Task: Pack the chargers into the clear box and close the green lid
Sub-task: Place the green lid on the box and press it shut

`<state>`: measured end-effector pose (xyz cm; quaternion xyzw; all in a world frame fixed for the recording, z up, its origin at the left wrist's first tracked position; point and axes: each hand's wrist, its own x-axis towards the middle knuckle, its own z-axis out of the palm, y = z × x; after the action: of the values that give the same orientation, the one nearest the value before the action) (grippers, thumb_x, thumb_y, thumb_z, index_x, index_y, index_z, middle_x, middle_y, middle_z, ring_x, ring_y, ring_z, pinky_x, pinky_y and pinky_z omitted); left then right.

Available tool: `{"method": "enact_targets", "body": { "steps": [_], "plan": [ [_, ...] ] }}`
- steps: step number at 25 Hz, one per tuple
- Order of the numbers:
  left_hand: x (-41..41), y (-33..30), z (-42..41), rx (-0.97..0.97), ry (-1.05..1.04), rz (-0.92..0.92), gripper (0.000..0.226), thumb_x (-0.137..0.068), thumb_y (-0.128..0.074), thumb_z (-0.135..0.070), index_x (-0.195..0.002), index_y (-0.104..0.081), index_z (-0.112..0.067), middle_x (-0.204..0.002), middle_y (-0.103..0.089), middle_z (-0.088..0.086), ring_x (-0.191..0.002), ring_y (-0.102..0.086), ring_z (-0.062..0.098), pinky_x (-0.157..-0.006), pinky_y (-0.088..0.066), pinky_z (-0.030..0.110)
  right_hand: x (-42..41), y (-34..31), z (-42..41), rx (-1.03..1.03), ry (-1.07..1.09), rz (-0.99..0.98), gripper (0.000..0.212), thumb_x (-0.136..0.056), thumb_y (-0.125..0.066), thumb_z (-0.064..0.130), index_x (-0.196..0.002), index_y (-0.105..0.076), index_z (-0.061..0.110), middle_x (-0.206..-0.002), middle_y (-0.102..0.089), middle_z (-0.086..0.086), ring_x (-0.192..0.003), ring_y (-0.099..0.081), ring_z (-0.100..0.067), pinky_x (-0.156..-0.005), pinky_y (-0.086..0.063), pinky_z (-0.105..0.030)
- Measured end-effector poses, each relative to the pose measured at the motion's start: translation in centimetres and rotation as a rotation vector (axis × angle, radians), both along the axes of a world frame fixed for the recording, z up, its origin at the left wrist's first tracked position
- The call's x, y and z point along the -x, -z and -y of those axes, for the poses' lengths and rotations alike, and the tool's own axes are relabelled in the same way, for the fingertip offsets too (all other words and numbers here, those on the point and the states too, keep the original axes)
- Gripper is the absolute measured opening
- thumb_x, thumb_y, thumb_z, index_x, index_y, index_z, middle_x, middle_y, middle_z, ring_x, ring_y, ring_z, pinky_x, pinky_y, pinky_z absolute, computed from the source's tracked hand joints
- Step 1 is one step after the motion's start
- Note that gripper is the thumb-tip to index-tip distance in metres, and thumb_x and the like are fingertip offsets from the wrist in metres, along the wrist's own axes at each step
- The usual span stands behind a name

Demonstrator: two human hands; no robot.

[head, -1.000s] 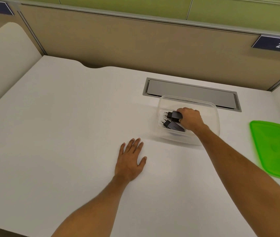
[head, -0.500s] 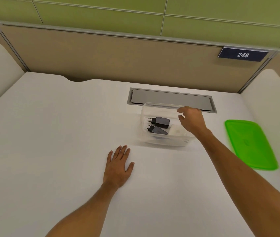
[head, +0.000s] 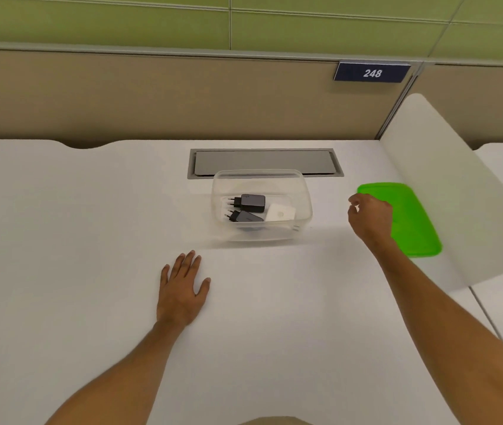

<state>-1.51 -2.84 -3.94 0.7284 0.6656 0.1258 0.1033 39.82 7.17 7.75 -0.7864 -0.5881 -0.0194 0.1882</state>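
Clear box [head: 261,207], centre frame, holds two black chargers [head: 248,208] and a white one [head: 280,213]. Green lid [head: 409,216] lies flat at right. Right hand [head: 369,217], loosely curled and empty, hovers over the lid's left edge; left hand [head: 182,289] rests flat, released. Advisable: pinch the near rim, lift level, align corners before pressing.

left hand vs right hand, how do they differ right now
The left hand lies flat, palm down, fingers spread on the desk. The right hand is raised, fingers curled, at the near-left edge of the green lid; whether it touches is unclear. Both hold nothing and are outside the clear box.
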Motion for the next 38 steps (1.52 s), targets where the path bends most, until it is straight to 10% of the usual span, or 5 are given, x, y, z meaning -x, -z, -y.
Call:
{"method": "enact_targets", "body": {
  "steps": [17, 38],
  "plan": [
    [0.0, 0.0, 0.0, 0.012, 0.008, -0.034, 0.067, -0.089, -0.022, -0.054, -0.146, -0.031, -0.022, -0.156, -0.025, -0.005, -0.145, -0.014, 0.012, -0.118, -0.007, 0.040, -5.1, 5.5, 6.4, 0.304, 0.459, 0.017, 0.024, -0.075, -0.056, 0.004, -0.095, -0.069, 0.000, -0.107, -0.060, -0.019, -0.107, -0.053, -0.037, -0.098, -0.036, -0.045],
    [0.2, -0.5, -0.5, 0.086, 0.010, 0.030, 0.076, -0.082, -0.015, -0.062, -0.147, -0.028, -0.025, -0.157, -0.019, -0.008, -0.145, -0.008, 0.009, -0.117, 0.000, 0.036, -2.5, -3.6, 0.8, -0.221, 0.493, -0.319, 0.015, -0.092, -0.044, 0.003, -0.106, -0.051, 0.004, -0.095, -0.068, -0.028, -0.091, -0.060, -0.046, -0.082, -0.044, -0.047]
  ]
}}
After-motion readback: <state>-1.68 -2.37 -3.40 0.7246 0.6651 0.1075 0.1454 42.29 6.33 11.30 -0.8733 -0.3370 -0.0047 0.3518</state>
